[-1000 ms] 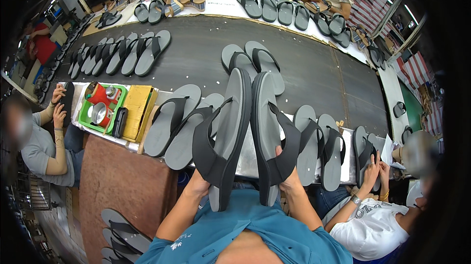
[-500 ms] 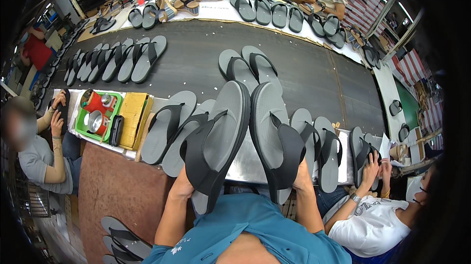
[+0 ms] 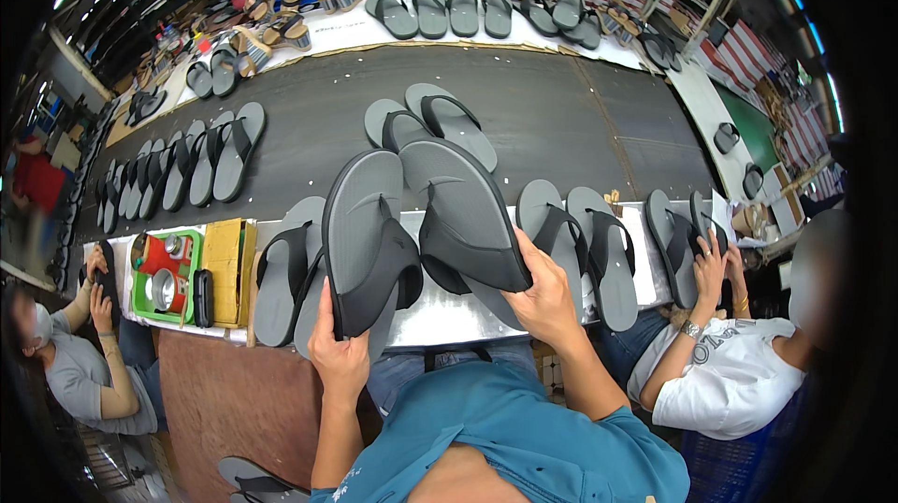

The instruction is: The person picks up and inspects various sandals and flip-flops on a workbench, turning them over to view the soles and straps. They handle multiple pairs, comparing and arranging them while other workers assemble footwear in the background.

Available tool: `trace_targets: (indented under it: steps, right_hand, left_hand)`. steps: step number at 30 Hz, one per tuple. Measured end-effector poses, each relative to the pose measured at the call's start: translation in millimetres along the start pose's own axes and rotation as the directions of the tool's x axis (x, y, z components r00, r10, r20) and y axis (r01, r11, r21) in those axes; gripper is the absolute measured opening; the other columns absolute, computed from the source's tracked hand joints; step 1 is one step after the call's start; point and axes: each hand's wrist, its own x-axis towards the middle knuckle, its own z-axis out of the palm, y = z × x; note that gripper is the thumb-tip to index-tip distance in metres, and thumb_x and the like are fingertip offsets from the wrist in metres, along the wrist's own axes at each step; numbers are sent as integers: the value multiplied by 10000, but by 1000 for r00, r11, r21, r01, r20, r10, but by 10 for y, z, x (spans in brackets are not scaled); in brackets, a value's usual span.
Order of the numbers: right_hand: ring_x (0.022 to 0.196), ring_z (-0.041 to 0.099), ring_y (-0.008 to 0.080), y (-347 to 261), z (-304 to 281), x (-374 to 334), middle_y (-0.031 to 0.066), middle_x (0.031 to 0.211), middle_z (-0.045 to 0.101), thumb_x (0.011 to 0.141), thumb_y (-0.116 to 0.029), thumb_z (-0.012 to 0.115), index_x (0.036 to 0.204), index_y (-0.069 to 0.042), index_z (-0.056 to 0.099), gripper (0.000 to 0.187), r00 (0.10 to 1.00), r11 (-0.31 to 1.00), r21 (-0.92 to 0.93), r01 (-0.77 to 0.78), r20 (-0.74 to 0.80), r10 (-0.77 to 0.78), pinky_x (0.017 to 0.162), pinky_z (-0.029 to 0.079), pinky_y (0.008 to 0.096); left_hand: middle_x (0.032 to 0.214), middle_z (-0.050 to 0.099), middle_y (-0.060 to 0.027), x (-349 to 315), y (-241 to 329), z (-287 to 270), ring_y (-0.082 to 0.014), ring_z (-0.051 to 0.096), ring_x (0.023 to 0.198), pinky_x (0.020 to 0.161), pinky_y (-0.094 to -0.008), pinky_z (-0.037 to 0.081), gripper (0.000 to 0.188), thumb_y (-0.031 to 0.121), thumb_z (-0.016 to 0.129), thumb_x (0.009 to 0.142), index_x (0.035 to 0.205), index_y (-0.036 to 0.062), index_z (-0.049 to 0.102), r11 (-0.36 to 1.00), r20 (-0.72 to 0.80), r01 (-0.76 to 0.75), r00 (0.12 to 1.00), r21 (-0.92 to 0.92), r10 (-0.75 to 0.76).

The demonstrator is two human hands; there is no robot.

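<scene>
Grey flip-flops with wide black straps are in both of my hands, held up above the metal worktop. My left hand grips the left flip-flop by its heel end, toe pointing away. My right hand is closed round the heel of the right flip-flop, which leans to the left so that the two toes come close together. Behind them a pair of the same flip-flops lies on the dark conveyor belt. More flip-flops rest on the worktop to either side, partly covered by those I hold.
A green tray with red cups and a yellow box stand at the left. A row of flip-flops lines the belt's left. Co-workers sit on both sides, the right one handling flip-flops; others work across the belt.
The two flip-flops have turned, the right one now tilting left and its toe meeting the left one. My hands have come further into view at the heels. The whole view has shifted.
</scene>
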Motion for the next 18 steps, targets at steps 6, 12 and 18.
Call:
trace_targets:
  steps: [6, 12, 18]
  right_hand:
    - [864, 651, 360, -37, 60, 21, 191, 955, 676, 752, -67, 757, 1364, 6, 505, 666, 996, 997, -23, 71, -47, -72, 771, 514, 380]
    - [1052, 672, 272, 87, 82, -115, 225, 1145, 669, 762, 37, 715, 1376, 48, 480, 657, 989, 984, 101, -144, 4, 145, 906, 509, 342]
    - [1160, 600, 223, 181, 86, -136, 170, 1297, 596, 790, 53, 699, 1412, 94, 393, 694, 938, 818, 460, -344, 143, 315, 1006, 444, 314]
  left_hand:
    - [1032, 692, -209, -18, 56, -54, -296, 689, 930, 846, -342, 512, 683, -5, 708, 761, 1399, -42, 465, 995, -20, -60, 998, 83, 62]
    - [1014, 686, -225, -10, 132, -75, -350, 674, 882, 806, -377, 514, 672, 55, 731, 749, 1372, -40, 499, 979, -7, -133, 991, 153, 136]
    - [1157, 658, -196, -47, 191, -150, -274, 658, 1017, 897, -338, 491, 677, 29, 703, 815, 1417, -69, 410, 995, 119, 65, 991, -73, -56]
